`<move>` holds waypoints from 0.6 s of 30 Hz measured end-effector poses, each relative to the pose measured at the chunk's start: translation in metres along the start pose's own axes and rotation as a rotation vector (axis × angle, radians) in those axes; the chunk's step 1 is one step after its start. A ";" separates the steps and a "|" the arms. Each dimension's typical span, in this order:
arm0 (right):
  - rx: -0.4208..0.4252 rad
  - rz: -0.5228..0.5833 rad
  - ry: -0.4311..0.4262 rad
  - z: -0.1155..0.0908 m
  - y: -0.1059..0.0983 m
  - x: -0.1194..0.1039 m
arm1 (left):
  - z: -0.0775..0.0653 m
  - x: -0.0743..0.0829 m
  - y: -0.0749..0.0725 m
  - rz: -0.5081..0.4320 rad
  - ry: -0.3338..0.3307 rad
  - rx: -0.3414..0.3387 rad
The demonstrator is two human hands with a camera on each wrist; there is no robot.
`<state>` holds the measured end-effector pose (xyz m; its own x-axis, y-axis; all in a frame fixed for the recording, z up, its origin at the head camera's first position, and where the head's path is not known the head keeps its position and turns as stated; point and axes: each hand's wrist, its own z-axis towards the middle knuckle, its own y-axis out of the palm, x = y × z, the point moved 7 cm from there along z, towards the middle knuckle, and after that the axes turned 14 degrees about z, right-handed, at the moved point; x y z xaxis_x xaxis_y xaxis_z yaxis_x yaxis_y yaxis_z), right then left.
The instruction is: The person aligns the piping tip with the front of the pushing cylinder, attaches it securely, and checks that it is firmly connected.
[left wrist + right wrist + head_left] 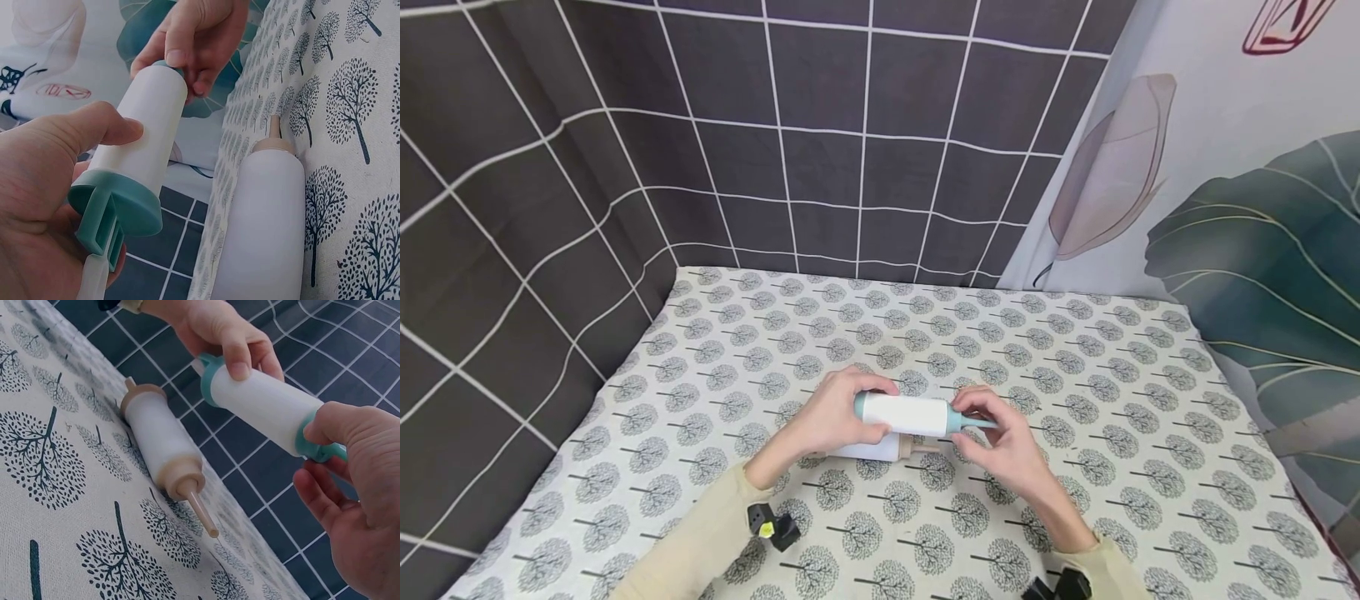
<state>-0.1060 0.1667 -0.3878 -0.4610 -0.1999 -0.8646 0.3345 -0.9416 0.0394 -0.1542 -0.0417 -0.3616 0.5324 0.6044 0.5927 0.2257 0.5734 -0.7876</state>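
A white syringe-like tube (pixel 906 415) with teal ends and a tapered teal nozzle is held level above the cloth. My left hand (pixel 831 412) grips its body near the back end, thumb across the white barrel. In the left wrist view, a translucent rod (pixel 94 278) sticks out of the teal end piece (pixel 128 203). At the nozzle end, my right hand (pixel 1009 446) pinches the teal collar (pixel 310 439) between thumb and fingers. Beneath lies a second white tube (pixel 156 434) with beige ends and a beige nozzle (pixel 201 512), touched by neither hand.
A white cloth (pixel 910 517) printed with grey trees covers the table. Behind and to the left hangs a dark curtain (pixel 820 167) with white grid lines. A pale curtain with large leaves (pixel 1262 250) hangs at the right.
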 end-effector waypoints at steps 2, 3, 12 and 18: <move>0.018 -0.012 0.020 -0.001 -0.001 0.001 | 0.000 0.000 0.000 0.005 0.000 -0.002; 0.026 -0.017 0.032 -0.001 -0.001 0.001 | 0.000 0.000 0.000 0.006 0.001 -0.002; 0.071 -0.042 0.085 -0.001 -0.004 0.004 | 0.000 0.000 0.000 0.010 0.004 -0.001; 0.097 -0.046 0.109 -0.001 -0.005 0.005 | 0.000 0.000 0.000 0.019 0.007 -0.001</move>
<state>-0.1093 0.1709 -0.3927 -0.3803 -0.1302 -0.9156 0.2314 -0.9719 0.0420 -0.1541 -0.0422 -0.3617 0.5423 0.6114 0.5763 0.2161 0.5614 -0.7989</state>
